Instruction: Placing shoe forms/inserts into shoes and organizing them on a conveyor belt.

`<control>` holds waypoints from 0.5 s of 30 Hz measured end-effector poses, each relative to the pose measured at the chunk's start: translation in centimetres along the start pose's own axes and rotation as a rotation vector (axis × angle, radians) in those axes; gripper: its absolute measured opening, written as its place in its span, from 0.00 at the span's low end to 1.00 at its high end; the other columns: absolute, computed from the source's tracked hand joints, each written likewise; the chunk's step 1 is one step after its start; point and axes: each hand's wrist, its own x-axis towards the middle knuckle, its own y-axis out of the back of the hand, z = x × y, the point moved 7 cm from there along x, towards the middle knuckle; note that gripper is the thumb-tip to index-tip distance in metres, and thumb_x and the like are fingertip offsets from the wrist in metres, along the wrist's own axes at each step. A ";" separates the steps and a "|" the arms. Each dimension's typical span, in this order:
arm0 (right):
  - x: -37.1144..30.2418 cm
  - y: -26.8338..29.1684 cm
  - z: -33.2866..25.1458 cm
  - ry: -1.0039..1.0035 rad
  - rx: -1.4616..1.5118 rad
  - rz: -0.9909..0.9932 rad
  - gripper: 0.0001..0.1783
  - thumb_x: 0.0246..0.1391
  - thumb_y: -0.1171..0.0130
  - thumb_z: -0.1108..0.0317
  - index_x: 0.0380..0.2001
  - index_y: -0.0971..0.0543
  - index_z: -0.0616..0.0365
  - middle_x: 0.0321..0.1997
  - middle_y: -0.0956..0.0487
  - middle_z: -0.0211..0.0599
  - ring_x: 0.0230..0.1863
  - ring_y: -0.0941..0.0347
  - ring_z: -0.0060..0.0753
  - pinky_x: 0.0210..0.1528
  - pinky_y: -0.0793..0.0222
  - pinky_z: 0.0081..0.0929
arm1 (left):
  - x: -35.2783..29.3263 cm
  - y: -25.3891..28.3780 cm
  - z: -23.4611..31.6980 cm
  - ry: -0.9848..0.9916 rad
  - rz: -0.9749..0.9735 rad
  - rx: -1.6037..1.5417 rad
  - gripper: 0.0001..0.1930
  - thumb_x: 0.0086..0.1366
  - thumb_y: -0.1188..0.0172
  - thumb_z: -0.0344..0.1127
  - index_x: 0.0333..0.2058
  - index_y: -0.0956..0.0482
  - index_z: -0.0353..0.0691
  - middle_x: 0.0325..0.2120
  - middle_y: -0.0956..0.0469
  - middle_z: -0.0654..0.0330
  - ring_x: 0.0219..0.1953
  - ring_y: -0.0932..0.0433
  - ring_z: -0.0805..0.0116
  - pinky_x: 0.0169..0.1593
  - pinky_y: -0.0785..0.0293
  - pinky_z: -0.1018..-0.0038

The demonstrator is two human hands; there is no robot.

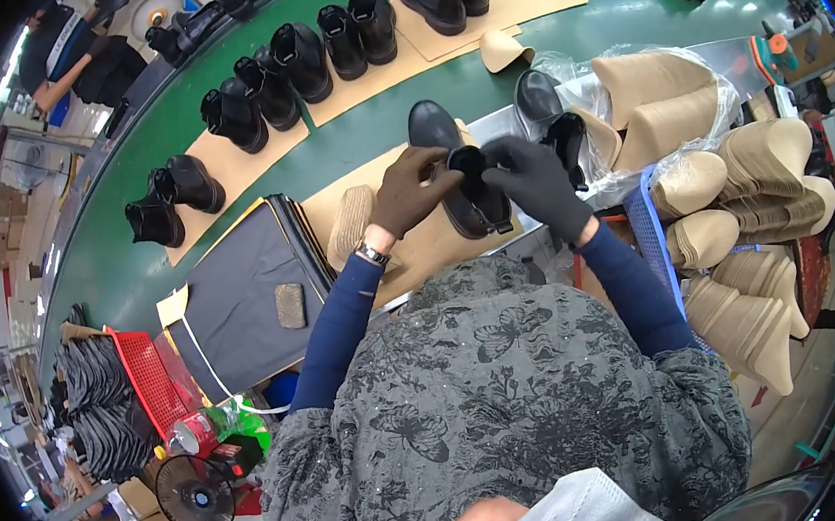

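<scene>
Sitting between gloved hands: black boot, toe ahead.

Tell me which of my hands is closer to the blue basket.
Right. Your right hand is at the right side of the black boot, left of the blue basket; your left hand is at the boot's left side, farther away.

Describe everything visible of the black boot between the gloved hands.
The shiny black leather-look boot has a smooth rounded toe and dark open collar. Its toe points to the far side, opening facing up. The brown-gloved left hand and dark-grey-gloved right hand have fingers at opposite sides of the collar. Below is a flat tan sheet; contact underneath is hidden.
</scene>
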 end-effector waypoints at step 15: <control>6.5 -4.7 2.3 0.361 -0.425 -0.071 0.10 0.38 0.41 0.64 0.25 0.25 0.58 0.28 0.25 0.47 0.29 0.26 0.51 0.34 0.29 0.40 | 2.8 -3.4 1.2 -0.068 0.019 0.667 0.07 0.46 0.44 0.28 0.26 0.29 0.35 0.27 0.27 0.46 0.31 0.26 0.43 0.34 0.29 0.57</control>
